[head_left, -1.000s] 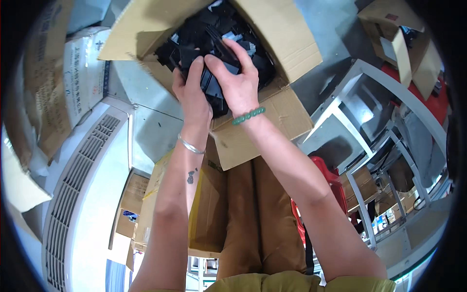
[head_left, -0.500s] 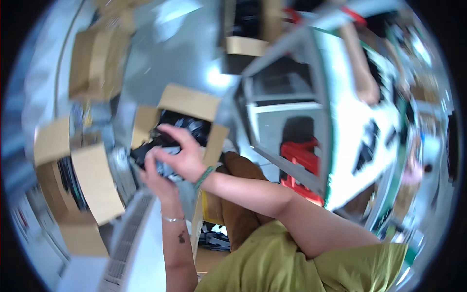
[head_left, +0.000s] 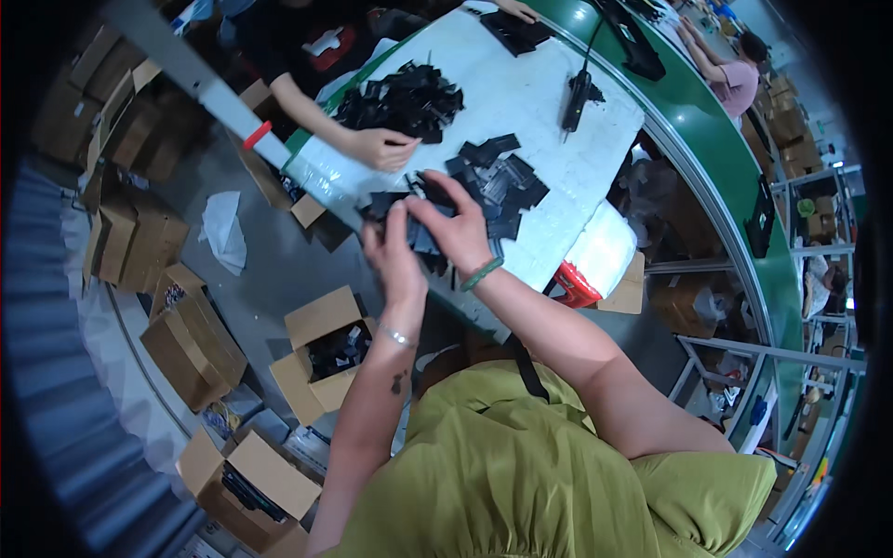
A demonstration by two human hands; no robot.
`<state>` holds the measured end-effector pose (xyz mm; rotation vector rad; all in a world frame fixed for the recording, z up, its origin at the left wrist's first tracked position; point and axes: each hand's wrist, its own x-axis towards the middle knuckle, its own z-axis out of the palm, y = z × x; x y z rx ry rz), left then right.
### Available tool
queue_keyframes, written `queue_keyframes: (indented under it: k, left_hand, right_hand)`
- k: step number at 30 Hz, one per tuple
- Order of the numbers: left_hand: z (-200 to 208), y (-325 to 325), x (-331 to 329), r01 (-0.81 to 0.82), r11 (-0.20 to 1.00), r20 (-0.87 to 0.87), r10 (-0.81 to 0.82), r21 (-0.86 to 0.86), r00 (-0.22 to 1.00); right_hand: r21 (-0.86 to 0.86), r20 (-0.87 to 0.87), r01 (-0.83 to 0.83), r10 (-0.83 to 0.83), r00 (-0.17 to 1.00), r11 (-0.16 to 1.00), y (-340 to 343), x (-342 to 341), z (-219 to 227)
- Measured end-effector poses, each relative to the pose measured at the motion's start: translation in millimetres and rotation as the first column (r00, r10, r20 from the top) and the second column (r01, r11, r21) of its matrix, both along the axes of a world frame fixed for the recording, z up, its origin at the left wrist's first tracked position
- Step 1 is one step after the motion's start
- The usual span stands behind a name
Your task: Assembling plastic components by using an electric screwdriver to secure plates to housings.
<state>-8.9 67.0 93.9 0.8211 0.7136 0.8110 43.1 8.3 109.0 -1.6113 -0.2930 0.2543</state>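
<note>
Over on the left, a crumpled white sheet [head_left: 223, 232] lies on the grey floor [head_left: 256, 288], folds of blue curtain [head_left: 102, 409] line the edge, and an open carton [head_left: 270, 470] gapes down in the corner! Across on the right, a green bench [head_left: 686, 113] sweeps round past 1 person in a pink top [head_left: 739, 86], with a grey metal frame [head_left: 772, 353] standing below.

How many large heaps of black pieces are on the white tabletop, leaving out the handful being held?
2: the far heap, beside a co-worker's hand, and the near heap, just beyond the person's right hand. The held pieces may hide others.
</note>
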Motion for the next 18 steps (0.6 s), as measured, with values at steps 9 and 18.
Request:
queue_keyframes:
  k: [9,18]
  left_hand:
    - [-36,-40,117,0.199,0.974,-0.085,-0.208,-0.104,0.974]
    - [-64,-47,135,0.133,0.928,-0.447,0.039,0.348,0.894]
  right_hand:
    - [-0.091,-0.22,0.055,-0.074,0.973,0.994,-52,116,-22]
    - [-0.241,-0.035,-0.01,0.002,0.999,0.971,-55,144,-52]
